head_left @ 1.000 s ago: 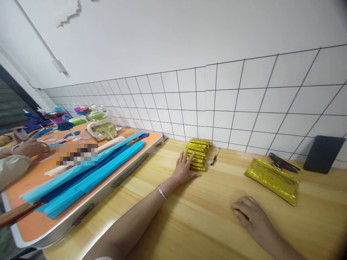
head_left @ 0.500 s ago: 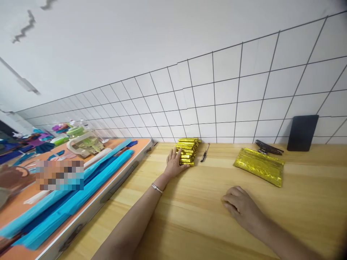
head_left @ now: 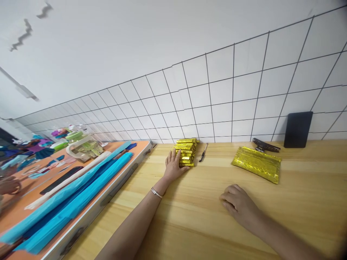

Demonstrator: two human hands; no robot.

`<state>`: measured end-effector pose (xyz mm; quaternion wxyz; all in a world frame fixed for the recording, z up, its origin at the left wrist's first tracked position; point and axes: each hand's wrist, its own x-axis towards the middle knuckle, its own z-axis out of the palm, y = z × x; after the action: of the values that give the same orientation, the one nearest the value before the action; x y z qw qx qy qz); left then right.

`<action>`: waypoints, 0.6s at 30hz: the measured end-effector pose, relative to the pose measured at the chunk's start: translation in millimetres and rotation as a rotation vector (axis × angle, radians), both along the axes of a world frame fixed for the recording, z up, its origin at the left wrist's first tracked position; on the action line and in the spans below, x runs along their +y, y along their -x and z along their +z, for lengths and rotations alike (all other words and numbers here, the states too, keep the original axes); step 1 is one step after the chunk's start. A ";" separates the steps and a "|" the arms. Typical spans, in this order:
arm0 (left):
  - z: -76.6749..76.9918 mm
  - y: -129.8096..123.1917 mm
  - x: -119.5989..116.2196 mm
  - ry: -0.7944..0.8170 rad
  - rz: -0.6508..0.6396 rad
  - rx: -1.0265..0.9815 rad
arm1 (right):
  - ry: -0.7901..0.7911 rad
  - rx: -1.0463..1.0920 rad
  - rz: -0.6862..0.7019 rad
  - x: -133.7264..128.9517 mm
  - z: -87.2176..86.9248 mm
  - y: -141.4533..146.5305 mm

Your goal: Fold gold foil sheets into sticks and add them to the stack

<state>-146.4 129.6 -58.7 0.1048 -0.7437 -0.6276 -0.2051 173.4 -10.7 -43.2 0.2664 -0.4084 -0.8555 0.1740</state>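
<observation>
A stack of shiny gold foil rolls [head_left: 187, 150] lies near the wall on the wooden table. My left hand [head_left: 174, 166], wearing a bracelet on the wrist, rests against the near left side of this stack, its fingers stretched out and spread. Loosely curled, my right hand [head_left: 237, 203] sits on the bare tabletop, and nothing shows in its fingers. Beyond it lies a flat gold foil packet [head_left: 257, 164] with a black hair claw clip [head_left: 265, 146] just behind. A pen [head_left: 203, 152] is to the right of the stack.
A black phone-like slab [head_left: 298, 130] leans on the tiled wall. The adjoining orange table [head_left: 32, 191] carries blue rolled paper [head_left: 89, 200], a dark phone [head_left: 61, 180], a beige-framed container [head_left: 84, 150] and scraps. Another person's hand [head_left: 9, 186] is at the far left.
The camera view has shifted slightly, so the things on the right appear a little further left. Both hands keep the same pose and place.
</observation>
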 end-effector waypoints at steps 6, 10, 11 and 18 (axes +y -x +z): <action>7.0 -0.6 -10.2 -0.038 0.002 -0.015 | -0.017 0.007 -0.006 -0.9 2.5 0.0; 10.8 -0.7 -31.5 -0.105 -0.038 -0.081 | -0.014 0.000 0.001 -0.3 1.1 -1.1; 11.1 -1.1 -37.4 -0.103 -0.055 -0.101 | -0.015 -0.003 0.005 -0.1 0.7 -1.3; 15.4 -14.4 -54.9 0.011 -0.180 -0.111 | -0.034 -0.021 -0.002 -1.5 2.8 -0.7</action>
<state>-132.0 74.7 -43.3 0.0467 -0.7853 -0.5640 -0.2509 174.1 -12.2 -40.4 0.2642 -0.4064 -0.8608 0.1550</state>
